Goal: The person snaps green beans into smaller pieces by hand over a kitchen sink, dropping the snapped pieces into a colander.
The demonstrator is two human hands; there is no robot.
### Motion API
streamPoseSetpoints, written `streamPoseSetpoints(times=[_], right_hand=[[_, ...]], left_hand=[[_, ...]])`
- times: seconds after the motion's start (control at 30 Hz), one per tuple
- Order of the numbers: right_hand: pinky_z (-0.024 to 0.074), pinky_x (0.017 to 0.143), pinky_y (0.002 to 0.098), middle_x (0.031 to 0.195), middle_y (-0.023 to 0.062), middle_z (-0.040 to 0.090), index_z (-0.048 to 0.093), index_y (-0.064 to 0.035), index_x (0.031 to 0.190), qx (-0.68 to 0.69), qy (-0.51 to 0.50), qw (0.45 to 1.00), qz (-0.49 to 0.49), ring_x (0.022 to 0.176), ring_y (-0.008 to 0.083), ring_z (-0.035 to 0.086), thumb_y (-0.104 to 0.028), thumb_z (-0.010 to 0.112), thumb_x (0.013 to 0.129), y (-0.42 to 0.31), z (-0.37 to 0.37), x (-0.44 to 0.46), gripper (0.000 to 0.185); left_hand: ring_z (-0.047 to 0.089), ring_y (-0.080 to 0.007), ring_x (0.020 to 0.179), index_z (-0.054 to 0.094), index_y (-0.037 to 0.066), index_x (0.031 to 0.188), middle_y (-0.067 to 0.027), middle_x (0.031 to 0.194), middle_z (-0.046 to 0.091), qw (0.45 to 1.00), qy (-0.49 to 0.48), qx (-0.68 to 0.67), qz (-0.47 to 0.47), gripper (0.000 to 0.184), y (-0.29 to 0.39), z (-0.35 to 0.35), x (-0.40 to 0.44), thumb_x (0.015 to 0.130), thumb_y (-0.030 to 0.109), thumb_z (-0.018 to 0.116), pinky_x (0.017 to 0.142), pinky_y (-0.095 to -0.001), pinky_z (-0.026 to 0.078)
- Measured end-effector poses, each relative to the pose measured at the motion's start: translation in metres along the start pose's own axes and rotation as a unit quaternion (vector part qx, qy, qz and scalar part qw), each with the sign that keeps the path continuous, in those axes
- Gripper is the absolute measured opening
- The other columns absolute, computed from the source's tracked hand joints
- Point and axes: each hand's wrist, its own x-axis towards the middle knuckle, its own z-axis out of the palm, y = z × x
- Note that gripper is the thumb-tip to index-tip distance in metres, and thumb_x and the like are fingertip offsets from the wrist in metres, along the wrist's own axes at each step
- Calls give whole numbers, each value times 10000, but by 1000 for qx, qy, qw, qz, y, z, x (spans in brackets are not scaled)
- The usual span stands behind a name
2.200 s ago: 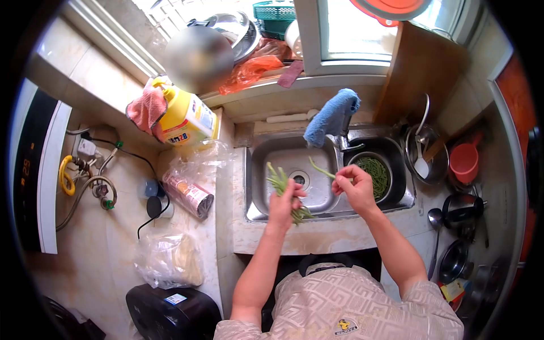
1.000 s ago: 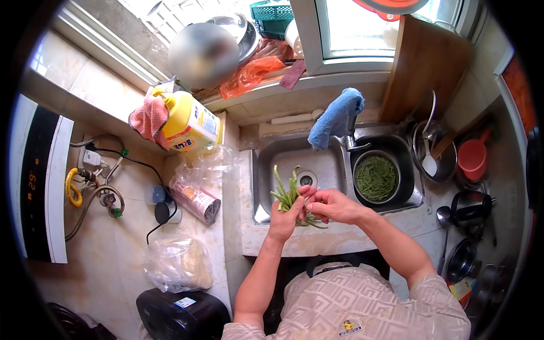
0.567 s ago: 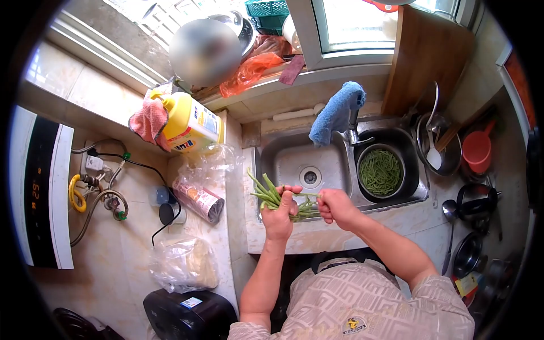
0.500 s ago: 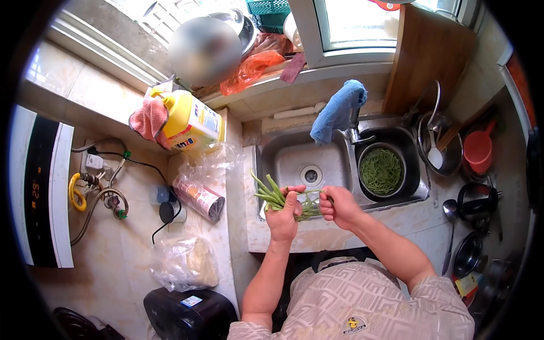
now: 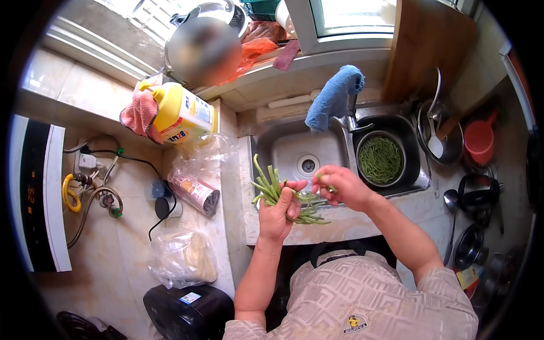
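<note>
A bunch of long green beans [image 5: 268,187] is wrapped in my left hand [image 5: 279,211], over the front edge of the left sink basin [image 5: 277,148]. Their ends stick out on both sides of the fist. Just to the right, my right hand [image 5: 343,187] has its fingers pinched together on a small piece of green bean. A round metal pot [image 5: 403,164] with many green beans [image 5: 379,160] in it stands in the dark right basin [image 5: 416,180]. The blue cloth [image 5: 334,99] hangs over the faucet [image 5: 354,120] between the basins.
To the left are a yellow bottle [image 5: 184,116], a pink cloth [image 5: 139,115], a pink package [image 5: 195,191] and a plastic bag [image 5: 184,260]. To the right stand a metal bowl [image 5: 450,156], a red dipper [image 5: 480,141], a ladle [image 5: 450,198] and a wooden board [image 5: 428,54].
My right hand has turned and its fingers now hold a small green piece, where it pulled at a bean end before. My left hand still grips the bunch. The view has tilted slightly downward.
</note>
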Motion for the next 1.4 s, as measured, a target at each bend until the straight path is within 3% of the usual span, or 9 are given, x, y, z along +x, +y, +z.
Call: streamPoseSetpoints(times=[0.23, 0.37, 0.5, 0.6, 0.87, 0.97, 1.13, 1.3, 1.4], right_hand=[[453, 665, 274, 796, 63, 617, 608, 8, 878, -307, -43, 930, -198, 754, 88, 553, -110, 579, 869, 1, 28, -14, 122], [428, 602, 271, 721, 46, 586, 602, 10, 818, -228, 93, 952, -181, 673, 102, 540, -97, 535, 849, 21, 34, -10, 131], [353, 479, 254, 638, -9, 445, 521, -46, 782, 289, 78, 954, 0, 523, 110, 410, -120, 482, 860, 28, 46, -7, 114], [335, 455, 247, 649, 1, 404, 478, -80, 796, 377, 93, 921, -16, 544, 117, 394, -153, 456, 877, 30, 13, 7, 110], [499, 566, 289, 863, 59, 572, 531, -75, 944, 200, -8, 979, -37, 761, 162, 584, -285, 351, 979, 20, 22, -6, 278], [499, 566, 282, 827, 49, 573, 533, -83, 950, 253, -38, 967, -24, 708, 152, 581, -318, 343, 986, 29, 14, -2, 304], [506, 611, 298, 814, 56, 593, 563, -80, 956, 263, 87, 961, -8, 723, 164, 597, -344, 410, 954, 41, -37, -7, 305], [492, 779, 367, 983, 101, 604, 576, -25, 1024, 59, 314, 943, -91, 921, 206, 588, -289, 449, 937, 36, -125, -17, 305], [408, 938, 378, 1162, 157, 580, 550, 34, 1156, -412, 418, 789, -182, 1062, 290, 542, -243, 489, 924, 65, -170, -9, 367]], left_hand=[[476, -74, 597, 580, -5, 1093, -59, 845, 612, 1000, 19, 2, -23, 220, -7, 9, 0, 925, 137, 587, 534, -220, 398], [464, -81, 602, 565, -10, 1088, -2, 731, 531, 997, 31, 44, 58, 237, -15, 16, -4, 917, 150, 604, 549, -220, 383], [438, -85, 599, 555, 0, 1077, -17, 779, 527, 987, 81, 48, 127, 217, -28, 24, -8, 921, 145, 597, 555, -220, 365], [388, -82, 581, 559, 18, 1103, -35, 823, 520, 985, 78, 9, 155, 238, -24, 24, -14, 911, 150, 609, 540, -220, 347], [481, -53, 604, 540, -18, 1244, -41, 960, 609, 943, -6, 327, 58, 394, -16, 13, -7, 870, 48, 644, 550, -200, 407], [478, -45, 593, 547, -12, 1239, -34, 980, 612, 970, 57, 238, 3, 374, -15, 30, -1, 880, 51, 631, 529, -197, 398], [408, -59, 607, 512, 48, 1265, -32, 1021, 605, 999, 47, -9, 6, 458, -14, 2, 17, 992, 398, 403, 537, -218, 337], [390, -62, 608, 531, 106, 1229, 23, 863, 560, 986, 31, -162, 7, 394, 0, -8, 25, 993, 394, 403, 550, -212, 338], [381, -62, 608, 541, 122, 1212, 26, 831, 538, 980, 33, -195, -17, 380, 6, -2, 28, 991, 400, 405, 549, -207, 339]])
